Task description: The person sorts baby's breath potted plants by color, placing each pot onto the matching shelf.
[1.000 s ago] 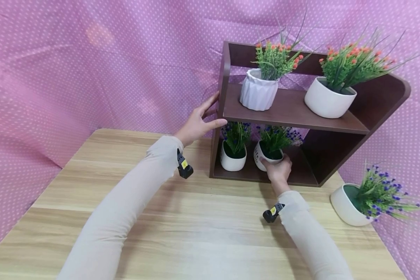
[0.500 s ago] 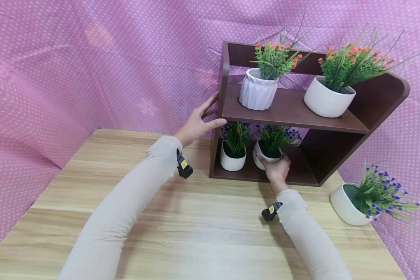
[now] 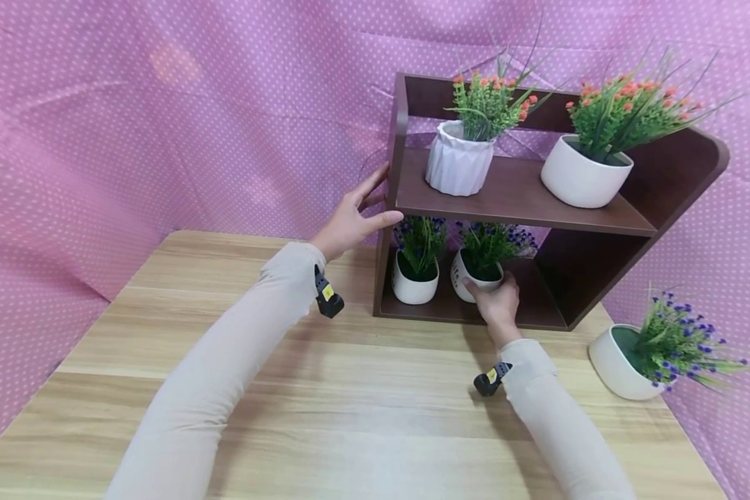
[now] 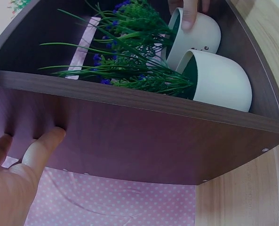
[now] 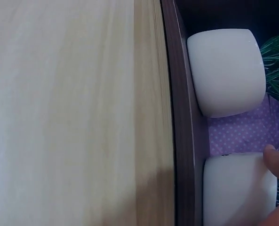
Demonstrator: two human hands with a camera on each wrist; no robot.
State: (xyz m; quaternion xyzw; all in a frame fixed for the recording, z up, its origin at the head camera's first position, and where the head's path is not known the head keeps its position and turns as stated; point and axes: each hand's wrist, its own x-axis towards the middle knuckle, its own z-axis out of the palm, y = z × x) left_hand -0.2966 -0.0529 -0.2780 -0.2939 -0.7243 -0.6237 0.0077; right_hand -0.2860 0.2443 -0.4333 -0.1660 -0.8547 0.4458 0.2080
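My right hand (image 3: 500, 303) grips the rim of a white pot of blue-flowered artificial plant (image 3: 469, 281) with black lettering, standing on the lower shelf. The thumb (image 5: 275, 162) lies at that pot's rim in the right wrist view; the other fingers are mostly hidden. To its left stands another white potted plant (image 3: 415, 283) with blue flowers, close to the shelf's side panel. My left hand (image 3: 353, 221) rests on the left side of the dark brown shelf unit (image 3: 519, 189). Its extended fingers (image 4: 47, 143) touch the outer panel, with the thumb at the front edge.
On the upper level stand a ribbed white pot (image 3: 459, 163) and a smooth white pot (image 3: 584, 173), both with orange flowers. A white pot with blue flowers (image 3: 621, 364) leans at the right of the wooden table (image 3: 375, 410). A pink dotted cloth (image 3: 225, 118) hangs behind.
The right wrist shifts slightly left and then back right, with the hand still on the pot. The left hand keeps its place on the shelf unit.
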